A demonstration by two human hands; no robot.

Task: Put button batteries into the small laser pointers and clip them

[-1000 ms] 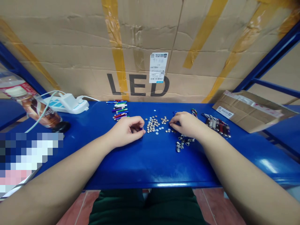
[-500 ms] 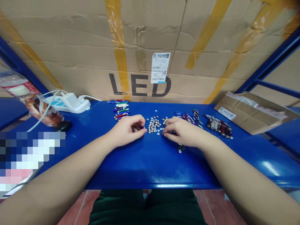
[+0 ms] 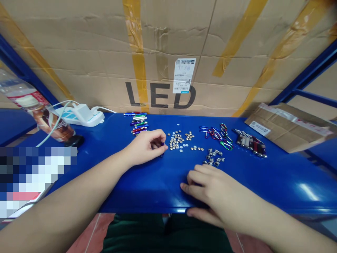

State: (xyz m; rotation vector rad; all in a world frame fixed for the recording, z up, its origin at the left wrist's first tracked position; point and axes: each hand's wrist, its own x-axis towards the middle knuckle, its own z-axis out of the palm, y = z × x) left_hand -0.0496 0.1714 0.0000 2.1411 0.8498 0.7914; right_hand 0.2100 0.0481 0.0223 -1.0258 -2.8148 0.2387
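My left hand (image 3: 147, 147) is curled near the middle of the blue tabletop, thumb and fingers closed round a small dark blue tube (image 3: 162, 144). Most of that tube is hidden by the fingers. Just right of it lies a pile of small round button cells (image 3: 175, 141), with pale discs among them. My right hand (image 3: 204, 191) is at the table's front edge, thumb apart from the bent fingers, and no object shows in it. Beyond its knuckles are small shiny metal pieces (image 3: 216, 162). Coloured carabiners (image 3: 213, 133) lie behind these.
Coloured metal tubes (image 3: 139, 123) are stacked at back left. Keychain flashlights (image 3: 251, 144) lie to the right, before a small carton (image 3: 289, 123). A power strip (image 3: 91, 119) and a drink bottle (image 3: 50, 119) stand left. A large cardboard box (image 3: 105, 52) walls the back.
My right hand has drawn back from beside the button cells to the front edge, uncovering the shiny metal pieces. My left hand keeps its hold on the tube. The view has shifted slightly.
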